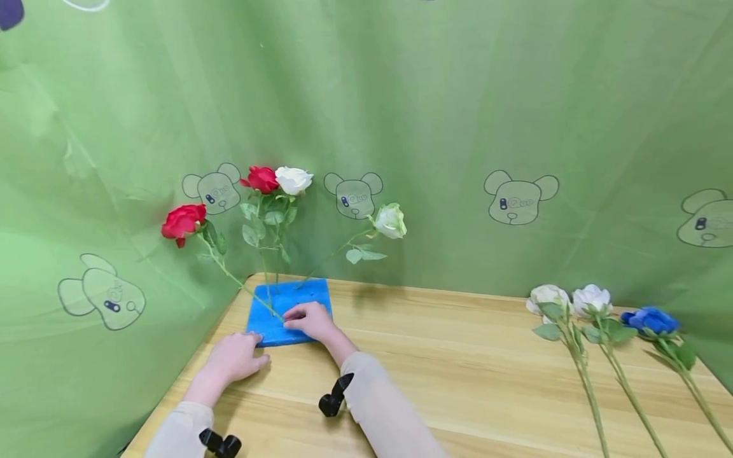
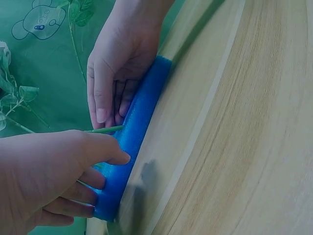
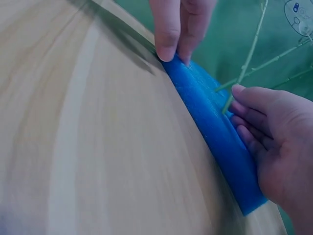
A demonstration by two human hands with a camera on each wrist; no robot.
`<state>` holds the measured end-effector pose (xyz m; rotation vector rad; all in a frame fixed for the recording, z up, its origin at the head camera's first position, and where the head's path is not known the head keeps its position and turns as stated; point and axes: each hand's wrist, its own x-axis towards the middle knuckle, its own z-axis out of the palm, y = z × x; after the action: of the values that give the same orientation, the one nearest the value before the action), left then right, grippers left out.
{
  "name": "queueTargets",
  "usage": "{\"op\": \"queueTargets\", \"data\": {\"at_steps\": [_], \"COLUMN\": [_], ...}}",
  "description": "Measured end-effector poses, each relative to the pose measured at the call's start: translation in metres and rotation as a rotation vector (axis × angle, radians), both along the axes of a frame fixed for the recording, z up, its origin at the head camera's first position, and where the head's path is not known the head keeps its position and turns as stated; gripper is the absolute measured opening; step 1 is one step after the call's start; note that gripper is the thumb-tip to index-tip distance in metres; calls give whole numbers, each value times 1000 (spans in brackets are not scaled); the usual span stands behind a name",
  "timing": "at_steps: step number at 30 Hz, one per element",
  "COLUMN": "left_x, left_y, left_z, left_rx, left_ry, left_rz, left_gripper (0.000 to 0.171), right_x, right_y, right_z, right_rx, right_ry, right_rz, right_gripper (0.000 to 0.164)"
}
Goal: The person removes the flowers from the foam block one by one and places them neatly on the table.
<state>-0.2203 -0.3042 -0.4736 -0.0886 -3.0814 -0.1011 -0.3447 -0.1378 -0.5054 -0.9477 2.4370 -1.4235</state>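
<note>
My right hand (image 1: 311, 320) pinches the lower stem of a red rose (image 1: 183, 222) just above a flat blue foam block (image 1: 293, 296). The stem slants up to the left, its lower end right at the foam. My left hand (image 1: 235, 357) rests its fingers on the block's near left corner, thumb held apart beside the front edge. Standing in the foam behind the hands are another red rose (image 1: 261, 179), a white rose (image 1: 294, 180) and a pale green rose (image 1: 390, 221) that leans right. In the right wrist view, the thumb lies against the green stem (image 3: 253, 46).
To the right on the wooden table (image 1: 446, 356) lie a cream rose (image 1: 548, 299), a pale white rose (image 1: 592, 299) and a blue rose (image 1: 651, 320), stems toward the near edge. A green curtain (image 1: 446, 127) with bear outlines hangs behind and at the left.
</note>
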Motion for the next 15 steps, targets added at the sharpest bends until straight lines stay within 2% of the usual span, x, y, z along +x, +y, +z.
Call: {"op": "queueTargets", "data": {"at_steps": [6, 15], "left_x": [2, 2], "left_y": [-1, 1], "left_z": [0, 0], "left_rx": [-20, -16], "left_ry": [10, 14], "left_rz": [-5, -11], "left_gripper": [54, 53], "right_x": [8, 12], "right_y": [-11, -16], "right_z": [-2, -7], "right_rx": [24, 15], "right_ry": [24, 96], "right_rz": [-85, -157], "right_gripper": [17, 11]}}
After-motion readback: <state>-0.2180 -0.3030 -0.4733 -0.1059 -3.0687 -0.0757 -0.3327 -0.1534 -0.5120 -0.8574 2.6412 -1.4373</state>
